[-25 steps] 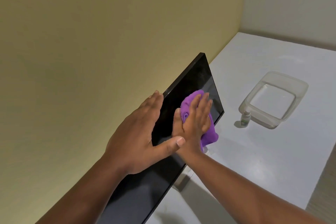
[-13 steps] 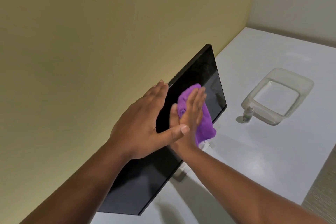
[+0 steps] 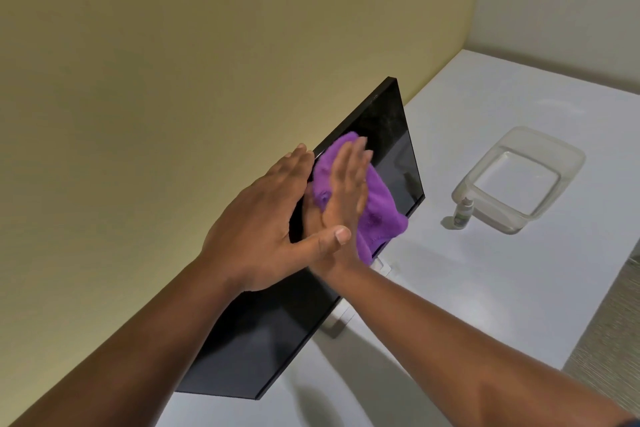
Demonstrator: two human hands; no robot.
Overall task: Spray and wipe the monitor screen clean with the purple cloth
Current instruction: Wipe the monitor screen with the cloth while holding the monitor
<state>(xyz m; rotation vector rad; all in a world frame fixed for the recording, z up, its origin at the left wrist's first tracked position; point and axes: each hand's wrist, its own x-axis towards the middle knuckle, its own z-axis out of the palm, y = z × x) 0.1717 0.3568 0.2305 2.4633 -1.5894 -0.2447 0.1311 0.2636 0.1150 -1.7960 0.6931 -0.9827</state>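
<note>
on the monitor screen (image 3: 391, 135), flat right hand (image 3: 346, 187) presses purple cloth (image 3: 375, 204); left hand (image 3: 263, 218) flat, steadying the top edge; wiping mid-way, lower screen likely left

- Your monitor (image 3: 388, 135) — a thin black flat panel with a dark, glossy screen — stands upright on the white desk, close to the yellow wall.
- Your purple cloth (image 3: 375, 204), soft and bunched, lies flat against the upper screen near its top edge.
- Your small spray bottle (image 3: 462, 215) stands upright on the desk, well apart from the monitor.
</note>
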